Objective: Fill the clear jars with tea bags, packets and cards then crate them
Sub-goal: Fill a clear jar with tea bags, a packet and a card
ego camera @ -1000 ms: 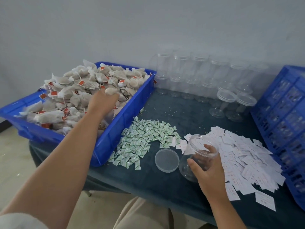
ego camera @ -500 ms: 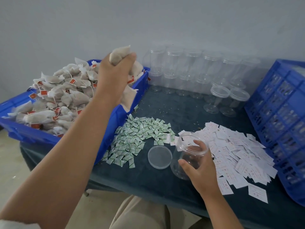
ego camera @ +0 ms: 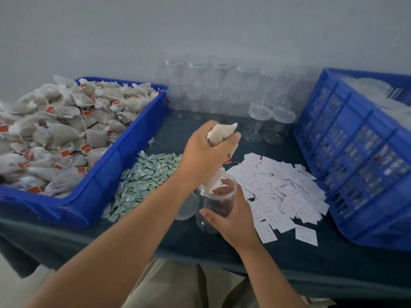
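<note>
Your left hand [ego camera: 209, 152] is clenched round a bunch of tea bags [ego camera: 221, 133], their lower ends dipping into the mouth of one open jar [ego camera: 219, 203]; their number cannot be told. Your right hand [ego camera: 233, 221] grips that jar, tilted, on the table [ego camera: 333, 258]. One lid [ego camera: 185, 210] lies just left of it. Beyond lie one heap of packets [ego camera: 144, 178] and one heap of cards [ego camera: 282, 185]. One blue tray [ego camera: 100, 181] sits left, one blue crate [ego camera: 347, 152] right. Two capped jars [ego camera: 260, 121] front blurred, uncountable rows.

Covered, cropped, unreadable
Left forearm [ego camera: 133, 230] hides most of the lid [ego camera: 187, 209]; tray [ego camera: 89, 196] and crate [ego camera: 355, 152] run off the edges; print on the cards [ego camera: 278, 190] too small to read
</note>
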`<state>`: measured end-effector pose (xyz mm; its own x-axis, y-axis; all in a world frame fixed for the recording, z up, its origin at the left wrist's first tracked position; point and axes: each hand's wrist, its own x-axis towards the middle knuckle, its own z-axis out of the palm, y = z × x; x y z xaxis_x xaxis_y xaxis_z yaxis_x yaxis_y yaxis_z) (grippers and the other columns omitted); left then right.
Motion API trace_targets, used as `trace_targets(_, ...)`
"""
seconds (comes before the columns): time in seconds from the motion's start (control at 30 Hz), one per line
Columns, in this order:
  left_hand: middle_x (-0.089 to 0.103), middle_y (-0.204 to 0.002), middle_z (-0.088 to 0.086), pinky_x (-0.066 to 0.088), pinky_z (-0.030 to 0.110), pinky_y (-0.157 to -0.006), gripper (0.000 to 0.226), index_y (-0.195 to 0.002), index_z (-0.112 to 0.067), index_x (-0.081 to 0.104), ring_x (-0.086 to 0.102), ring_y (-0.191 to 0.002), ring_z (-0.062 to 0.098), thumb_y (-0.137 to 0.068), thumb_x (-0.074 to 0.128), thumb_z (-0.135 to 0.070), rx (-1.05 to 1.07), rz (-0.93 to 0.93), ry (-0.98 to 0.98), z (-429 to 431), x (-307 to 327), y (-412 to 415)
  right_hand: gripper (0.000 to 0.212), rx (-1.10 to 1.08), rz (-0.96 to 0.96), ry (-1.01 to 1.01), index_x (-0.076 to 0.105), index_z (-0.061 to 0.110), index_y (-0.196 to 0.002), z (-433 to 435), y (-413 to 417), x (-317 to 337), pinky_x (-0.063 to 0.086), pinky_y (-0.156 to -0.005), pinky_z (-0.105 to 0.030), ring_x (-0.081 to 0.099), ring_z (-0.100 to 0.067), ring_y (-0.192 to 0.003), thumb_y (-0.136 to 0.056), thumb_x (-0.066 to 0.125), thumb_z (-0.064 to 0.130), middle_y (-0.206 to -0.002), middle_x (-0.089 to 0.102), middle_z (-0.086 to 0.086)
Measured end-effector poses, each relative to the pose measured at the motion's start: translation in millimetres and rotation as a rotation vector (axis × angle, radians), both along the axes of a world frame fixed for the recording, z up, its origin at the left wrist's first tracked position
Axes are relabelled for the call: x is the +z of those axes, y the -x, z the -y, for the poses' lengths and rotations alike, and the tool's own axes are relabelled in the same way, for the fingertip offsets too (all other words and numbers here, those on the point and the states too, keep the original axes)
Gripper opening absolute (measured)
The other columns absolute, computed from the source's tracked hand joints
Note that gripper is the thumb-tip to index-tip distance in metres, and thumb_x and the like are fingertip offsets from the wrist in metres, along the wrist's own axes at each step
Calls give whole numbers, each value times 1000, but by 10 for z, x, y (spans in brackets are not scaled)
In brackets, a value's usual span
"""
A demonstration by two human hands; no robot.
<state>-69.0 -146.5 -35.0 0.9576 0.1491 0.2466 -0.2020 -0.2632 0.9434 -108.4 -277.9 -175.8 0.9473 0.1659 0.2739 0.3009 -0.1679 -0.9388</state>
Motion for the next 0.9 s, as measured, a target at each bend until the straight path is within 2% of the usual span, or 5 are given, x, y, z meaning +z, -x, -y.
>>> trace_targets(0.17, 64, -73, -13, 50, 25, -63, 12, -87, -27, 64, 58, -66, 2, -89, 76, -31, -90, -149, -134, -155, -80, 29, 86, -46, 3, -47, 52, 32, -147, 38, -49, -13, 58, -106, -36, 64, -12, -133, -73, 93, 49, -139, 67, 15)
trace_targets(0.23, 63, -69, -17, 49, 23, -58, 12, -90, -25, 64, 57, -62, 0, -90, 76, -27, -50, -165, -74, -158, -113, 44, 86, -27, 19, 18, 52, 37, -147, 11, -35, -4, 56, -105, -28, 63, -7, -132, -73, 92, 53, -138, 65, 21)
trace_targets(0.47, 75, -88, -1, 53, 25, -64, 29, -119, -20, 68, 63, -74, 10, -91, 74, -12, -7, -263, 594, -240, -48, 31, 80, -44, 27, -31, 52, 39, -141, -8, 24, 48, 50, -98, -11, 63, 3, -126, -71, 89, 52, -132, 65, 31)
trace_targets(0.7, 77, -84, -10, 53, 27, -60, 20, -99, -34, 75, 72, -69, 10, -82, 86, -32, -164, -197, -334, -627, 58, 107, 76, -61, 19, 7, 48, 49, -133, -13, 33, 79, 48, -91, -5, 64, 11, -117, -68, 87, 58, -125, 63, 41)
trace_targets(0.9, 75, -83, -15, 59, 36, -70, 15, -88, -36, 78, 70, -80, 9, -76, 87, -32, -239, -250, -596, -507, 7, 142, 84, -62, 18, 59, 49, 40, -143, -12, 58, 77, 53, -93, -13, 66, 3, -120, -71, 86, 65, -128, 66, 30)
